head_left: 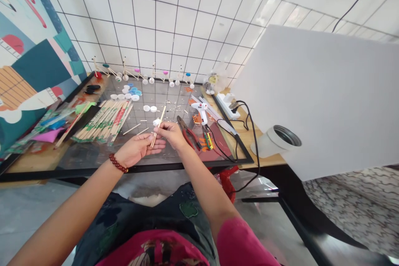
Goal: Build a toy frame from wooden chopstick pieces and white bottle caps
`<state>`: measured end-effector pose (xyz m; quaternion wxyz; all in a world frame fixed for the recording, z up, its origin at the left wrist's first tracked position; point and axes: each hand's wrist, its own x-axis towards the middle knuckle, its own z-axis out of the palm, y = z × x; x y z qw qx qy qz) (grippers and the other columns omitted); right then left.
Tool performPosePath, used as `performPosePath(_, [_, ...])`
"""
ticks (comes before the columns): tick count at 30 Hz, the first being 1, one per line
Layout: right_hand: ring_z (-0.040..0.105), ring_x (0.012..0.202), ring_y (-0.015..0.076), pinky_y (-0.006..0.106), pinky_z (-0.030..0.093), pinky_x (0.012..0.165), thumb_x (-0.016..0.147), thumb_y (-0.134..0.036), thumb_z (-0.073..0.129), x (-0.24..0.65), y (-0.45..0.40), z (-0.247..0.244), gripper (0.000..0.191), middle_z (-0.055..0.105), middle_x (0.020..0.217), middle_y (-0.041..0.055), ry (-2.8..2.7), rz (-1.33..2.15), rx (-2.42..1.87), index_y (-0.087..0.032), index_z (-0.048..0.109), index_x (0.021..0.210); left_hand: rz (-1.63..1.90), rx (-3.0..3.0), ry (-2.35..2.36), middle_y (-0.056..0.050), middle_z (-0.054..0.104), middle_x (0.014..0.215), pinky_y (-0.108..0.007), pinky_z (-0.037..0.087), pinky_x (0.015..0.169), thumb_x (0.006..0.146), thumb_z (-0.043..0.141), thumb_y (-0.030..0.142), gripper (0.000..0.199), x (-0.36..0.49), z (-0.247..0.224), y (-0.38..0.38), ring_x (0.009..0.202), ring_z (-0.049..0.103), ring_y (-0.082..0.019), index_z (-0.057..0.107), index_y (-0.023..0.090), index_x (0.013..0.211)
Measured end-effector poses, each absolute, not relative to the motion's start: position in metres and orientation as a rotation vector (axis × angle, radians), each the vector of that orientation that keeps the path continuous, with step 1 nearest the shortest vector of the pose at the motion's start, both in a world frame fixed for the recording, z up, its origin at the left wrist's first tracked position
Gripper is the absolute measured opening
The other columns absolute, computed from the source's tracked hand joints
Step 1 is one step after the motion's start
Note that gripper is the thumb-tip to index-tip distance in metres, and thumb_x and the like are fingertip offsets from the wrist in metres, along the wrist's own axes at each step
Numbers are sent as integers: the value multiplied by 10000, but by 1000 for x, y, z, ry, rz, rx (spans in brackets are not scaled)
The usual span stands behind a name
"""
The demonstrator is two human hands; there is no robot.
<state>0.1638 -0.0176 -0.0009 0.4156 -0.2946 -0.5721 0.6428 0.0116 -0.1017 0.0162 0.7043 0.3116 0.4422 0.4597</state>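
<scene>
R hand (172, 135) pinched on thin wooden sticks (162, 115), held above glass tabletop (85, 157); white cap (156, 122) by upper part, contact unclear. L hand (140, 148) palm up under lower ends; can't tell if gripping. Pliers (182, 123) near, to R; glue gun (200, 107) beyond; wrapped chopsticks (101, 121) to L.

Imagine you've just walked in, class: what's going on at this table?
A person holds thin wooden sticks in the right hand, with the left hand palm up at their lower ends. A white cap shows beside the sticks; whether it is joined is unclear. On the table, a glue gun and pliers lie to the right, wrapped chopsticks to the left. Small stick-and-cap models line the far edge.
</scene>
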Motion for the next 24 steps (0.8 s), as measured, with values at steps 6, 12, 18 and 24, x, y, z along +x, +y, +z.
performPosePath(6, [491, 630, 119, 261, 403, 616, 559, -659, 899, 163, -16, -1, 534, 571, 609, -38, -1455, 1537, -776, -202, 623, 591, 926, 819, 1006, -195, 826, 1035, -418, 624, 943, 915, 769, 244, 165, 0, 11, -100, 920, 815, -281, 773, 121, 1025])
performPosePath(12, [513, 656, 129, 280, 423, 675, 603, -615, 893, 163, -16, 0, 487, 565, 624, -32, -1446, 1541, -748, -203, 633, 589, 960, 876, 994, -183, 830, 1022, -453, 610, 992, 832, 868, 341, 294, 0, 4, -98, 932, 814, -289, 782, 137, 1025])
performPosePath(18, [487, 636, 116, 269, 401, 649, 587, -584, 912, 163, -17, 3, 475, 537, 606, -44, -1418, 1578, -739, -198, 636, 583, 984, 881, 954, -175, 833, 1004, -433, 626, 944, 799, 894, 383, 355, 0, 1, -99, 911, 814, -287, 787, 140, 1035])
performPosePath(24, [515, 616, 116, 261, 414, 626, 598, -593, 905, 164, -17, 0, 485, 577, 623, -31, -1415, 1587, -742, -196, 626, 602, 1011, 887, 950, -181, 823, 1040, -406, 627, 923, 828, 871, 350, 329, 4, 9, -96, 974, 798, -280, 785, 119, 1046])
